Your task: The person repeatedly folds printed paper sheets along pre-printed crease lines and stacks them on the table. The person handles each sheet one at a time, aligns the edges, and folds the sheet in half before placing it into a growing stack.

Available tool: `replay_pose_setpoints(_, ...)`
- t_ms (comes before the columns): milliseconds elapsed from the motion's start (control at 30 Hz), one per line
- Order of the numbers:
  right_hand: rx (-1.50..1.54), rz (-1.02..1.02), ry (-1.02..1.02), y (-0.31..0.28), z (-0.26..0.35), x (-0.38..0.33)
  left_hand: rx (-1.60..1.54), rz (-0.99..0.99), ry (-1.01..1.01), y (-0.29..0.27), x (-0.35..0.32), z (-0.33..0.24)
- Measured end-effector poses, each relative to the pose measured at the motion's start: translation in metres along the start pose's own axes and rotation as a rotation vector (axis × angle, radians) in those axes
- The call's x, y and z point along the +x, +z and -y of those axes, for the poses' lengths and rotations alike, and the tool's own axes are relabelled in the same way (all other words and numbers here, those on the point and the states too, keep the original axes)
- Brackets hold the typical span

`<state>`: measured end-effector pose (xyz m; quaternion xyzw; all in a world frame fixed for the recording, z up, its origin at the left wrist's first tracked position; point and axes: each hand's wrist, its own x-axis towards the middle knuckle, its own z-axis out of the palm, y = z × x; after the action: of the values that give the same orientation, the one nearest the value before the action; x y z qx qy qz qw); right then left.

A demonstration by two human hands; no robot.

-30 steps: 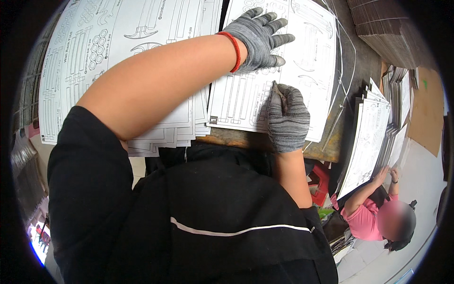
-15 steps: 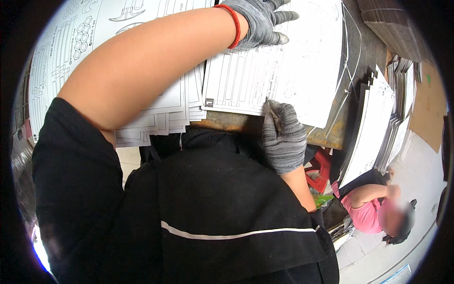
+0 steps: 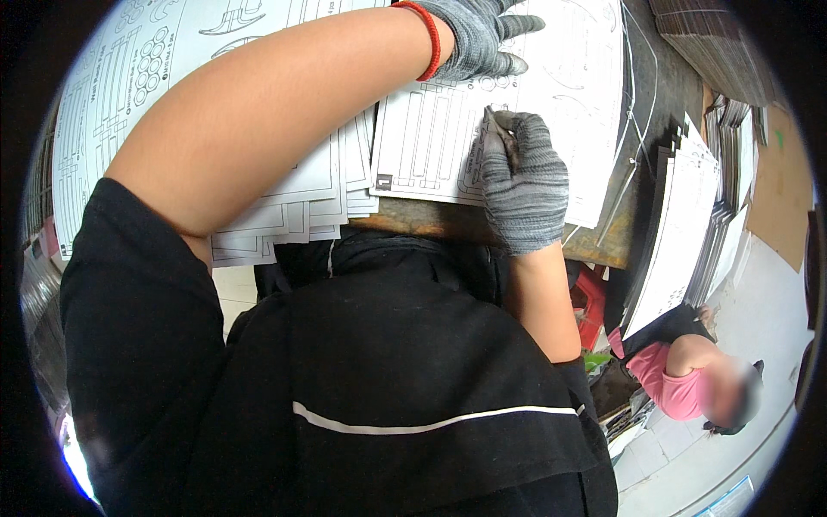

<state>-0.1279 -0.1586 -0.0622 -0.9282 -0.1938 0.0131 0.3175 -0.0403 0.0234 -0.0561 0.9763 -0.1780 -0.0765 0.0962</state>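
A large white cardboard sheet printed with line drawings of parts lies in front of me on the worktable. My left hand, in a grey knitted glove, rests on its upper part with the fingers spread. Lower on the same sheet is my right hand, gloved too, its fingers curled and pinched together. Whatever those fingers hold, if anything, I cannot make out; a dark pointed tip shows at the thumb side. Beside the left forearm lies a spread stack of similar printed sheets, partly hidden by the arm.
White plastic straps lie along the sheet's right side. The worktable edge runs close to my body. Bundled cardboard stands at the far right, with upright printed sheets nearer. A person in pink is at the lower right.
My right hand has moved away from me, up over the sheet, still pinched. My left hand stays nearly in place. The person in pink has shifted slightly down and right.
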Motion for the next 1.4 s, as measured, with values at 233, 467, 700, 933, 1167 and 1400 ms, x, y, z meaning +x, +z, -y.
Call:
replay_pose_setpoints(233, -0.072, 0.159, 0.042, -0.007, 0.010, -0.013, 0.007, 0.009, -0.012, 0.002, -0.003, 0.002)
replay_pose_setpoints(467, -0.058, 0.169, -0.021, -0.024, 0.007, -0.064, 0.025, -0.039, -0.017, 0.013, 0.002, 0.018)
replay_pose_setpoints(700, 0.443, 0.085, -0.035, -0.013, -0.019, -0.104, 0.075, -0.053, 0.003, 0.018, -0.004, 0.016)
replay_pose_setpoints(933, 0.498, 0.267, 0.134, -0.015, -0.067, -0.170, 0.172, -0.319, 0.235, 0.043, 0.015, 0.044)
replay_pose_setpoints(1167, 0.480, 0.296, 0.319, 0.018, -0.128, -0.196, 0.074, -0.256, 0.222, 0.032, 0.011, 0.031)
replay_pose_setpoints(1400, 1.032, 0.521, 0.697, 0.024, -0.194, -0.182, -0.036, -0.219, 0.211, 0.034, 0.011, 0.023)
